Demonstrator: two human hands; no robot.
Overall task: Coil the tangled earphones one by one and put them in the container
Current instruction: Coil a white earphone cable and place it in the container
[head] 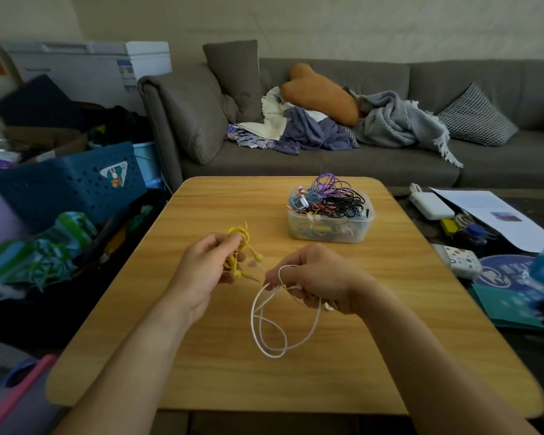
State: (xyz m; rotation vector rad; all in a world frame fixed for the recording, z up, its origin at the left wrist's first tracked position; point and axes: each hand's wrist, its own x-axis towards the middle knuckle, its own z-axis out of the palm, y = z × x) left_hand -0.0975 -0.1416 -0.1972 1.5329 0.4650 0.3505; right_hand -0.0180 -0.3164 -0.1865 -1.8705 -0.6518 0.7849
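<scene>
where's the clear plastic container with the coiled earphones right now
In the head view, the clear plastic container sits on the wooden table, toward its far right, beyond the right hand that holds the white earphone cable.

Bare wood across most of the table (201, 365), wide open along the near edge and down the left side. Toward the far right, a clear plastic container (330, 229) heaped above its rim with coiled cords, blocking a straight reach to that corner; open wood behind it and on both flanks. Between the left hand (206, 265) and the right hand (314, 274), only a narrow gap, crossed by a thin strand. Below the right hand, loops of white cord (280, 328) hanging onto the tabletop mid-table. A bunch of yellow earphones (239, 252) held in the left hand. Off the right edge, clutter on a lower surface, papers (490, 211) among it; off the left edge, a blue basket (76, 183) and piled fabric.
</scene>
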